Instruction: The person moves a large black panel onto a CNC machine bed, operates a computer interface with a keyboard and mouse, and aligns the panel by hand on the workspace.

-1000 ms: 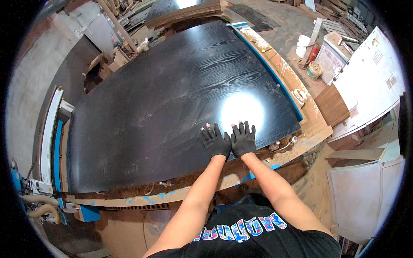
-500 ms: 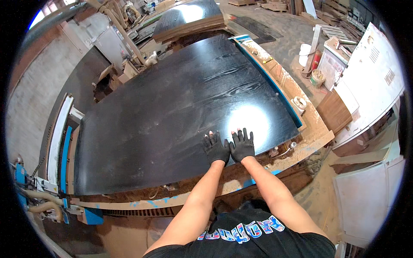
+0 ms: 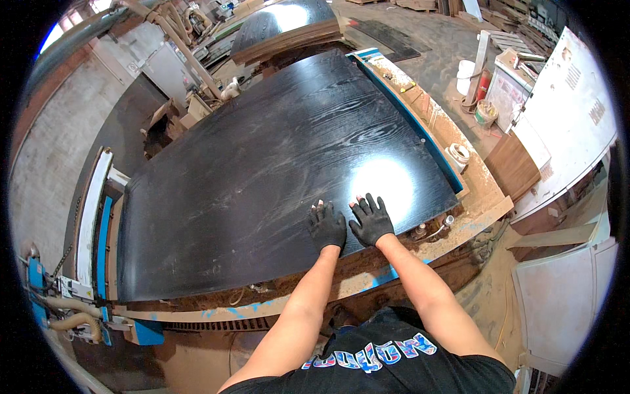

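A large black wood-grain panel [image 3: 262,164] lies flat across the machine bed in front of me. My left hand [image 3: 326,225], in a dark work glove with bare fingertips, rests palm down on it near its front edge. Close beside it, my right hand [image 3: 372,220] lies on the panel too, in a matching glove, fingers spread. Neither hand grips anything. A bright patch of reflected light covers the panel just past my right fingers.
A blue fence [image 3: 407,121] runs along the panel's right edge, with a dusty ledge [image 3: 492,203] outside it. A white roll [image 3: 457,155] sits there. Left stands a blue and white machine gantry [image 3: 92,223]. Behind is a stack of panels [image 3: 289,39]; white cabinets [image 3: 564,125] stand right.
My hands have moved slightly apart; the right one has shifted a little to the right and turned. The panel stays in place against the fence, while the view shifts slightly.
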Available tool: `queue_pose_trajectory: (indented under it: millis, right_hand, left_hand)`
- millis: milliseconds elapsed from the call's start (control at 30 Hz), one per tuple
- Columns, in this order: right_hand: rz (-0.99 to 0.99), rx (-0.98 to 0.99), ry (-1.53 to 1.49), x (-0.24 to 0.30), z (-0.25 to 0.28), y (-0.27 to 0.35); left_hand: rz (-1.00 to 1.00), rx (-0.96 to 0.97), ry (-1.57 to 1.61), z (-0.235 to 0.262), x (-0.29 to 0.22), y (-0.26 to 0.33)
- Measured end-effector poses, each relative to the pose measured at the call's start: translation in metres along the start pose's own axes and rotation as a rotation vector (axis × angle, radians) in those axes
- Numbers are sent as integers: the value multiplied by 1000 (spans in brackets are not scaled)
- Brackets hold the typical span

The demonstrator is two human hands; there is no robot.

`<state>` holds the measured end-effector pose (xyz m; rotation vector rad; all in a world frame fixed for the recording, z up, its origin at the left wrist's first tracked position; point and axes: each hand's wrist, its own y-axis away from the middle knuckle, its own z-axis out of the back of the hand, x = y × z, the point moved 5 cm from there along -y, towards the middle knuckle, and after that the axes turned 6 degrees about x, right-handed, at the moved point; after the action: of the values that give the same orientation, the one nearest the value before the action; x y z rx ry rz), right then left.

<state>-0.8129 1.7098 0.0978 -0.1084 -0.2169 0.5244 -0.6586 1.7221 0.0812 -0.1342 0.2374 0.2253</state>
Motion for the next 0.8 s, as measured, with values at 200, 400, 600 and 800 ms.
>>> queue_pose_trajectory:
  millis: [200, 400, 600, 800]
  right_hand:
    - [-40, 122, 7, 14, -1, -7]
    - [-32, 106, -33, 17, 2, -8]
    - [-10, 49, -53, -8, -16, -28]
    - [4, 98, 8, -1, 13, -46]
  left_hand:
    - [-20, -56, 2, -3, 2, -5]
    - [22, 12, 44, 6, 0, -5]
    - [-113, 303, -14, 10, 12, 8]
    - [250, 15, -75, 49, 170, 45]
